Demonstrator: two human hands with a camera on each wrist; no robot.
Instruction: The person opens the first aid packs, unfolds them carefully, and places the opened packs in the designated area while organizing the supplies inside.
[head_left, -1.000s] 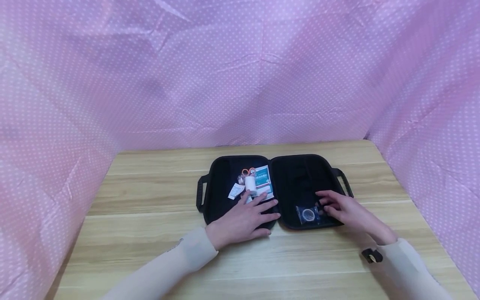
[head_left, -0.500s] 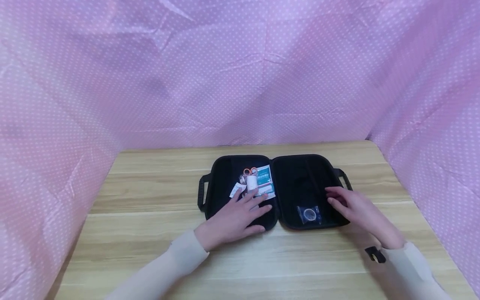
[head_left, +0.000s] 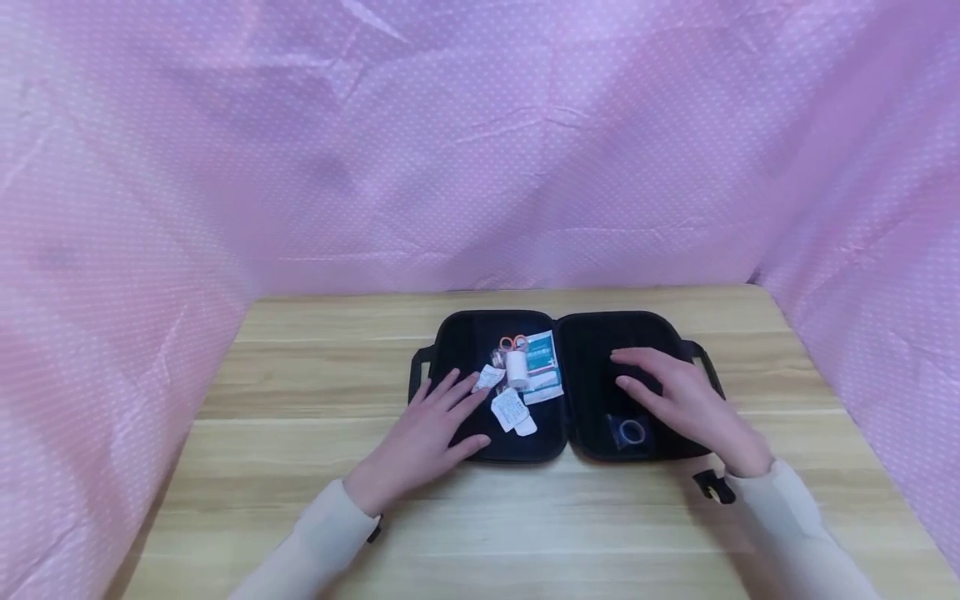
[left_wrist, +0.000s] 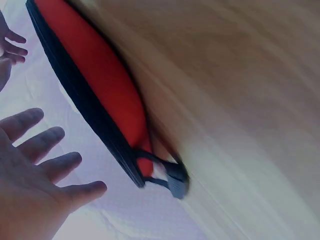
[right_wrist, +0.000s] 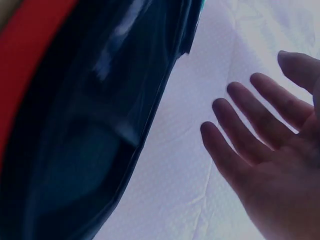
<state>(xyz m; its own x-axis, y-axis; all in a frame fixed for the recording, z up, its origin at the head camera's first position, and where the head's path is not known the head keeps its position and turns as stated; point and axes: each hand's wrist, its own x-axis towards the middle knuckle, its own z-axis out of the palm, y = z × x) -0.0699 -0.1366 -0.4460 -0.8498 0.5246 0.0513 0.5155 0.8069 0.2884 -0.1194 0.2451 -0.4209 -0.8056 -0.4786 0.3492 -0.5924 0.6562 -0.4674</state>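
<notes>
A black zip case [head_left: 457, 333] lies open flat on the wooden table [head_left: 300, 400]; its outside is red [left_wrist: 105, 95]. The left half holds small orange scissors [head_left: 513, 342], a white bottle [head_left: 517, 369], a teal packet [head_left: 542, 357] and white sachets [head_left: 512, 409]. The right half holds a clear bag with a ring-shaped roll [head_left: 632, 432]. My left hand [head_left: 431, 425] lies with straight fingers over the left half's front corner, holding nothing. My right hand [head_left: 675, 400] hovers flat over the right half, fingers spread [right_wrist: 250, 130].
Pink dotted cloth [head_left: 480, 150] walls in the table at the back and both sides. The case has a black handle [head_left: 416, 379] at each outer end [left_wrist: 170, 175]. Bare tabletop stretches to the left and in front of the case.
My left hand slid left off the sachets, which now show. My right hand moved up and left, from the right rim to over the right half. The camera view shifted slightly.
</notes>
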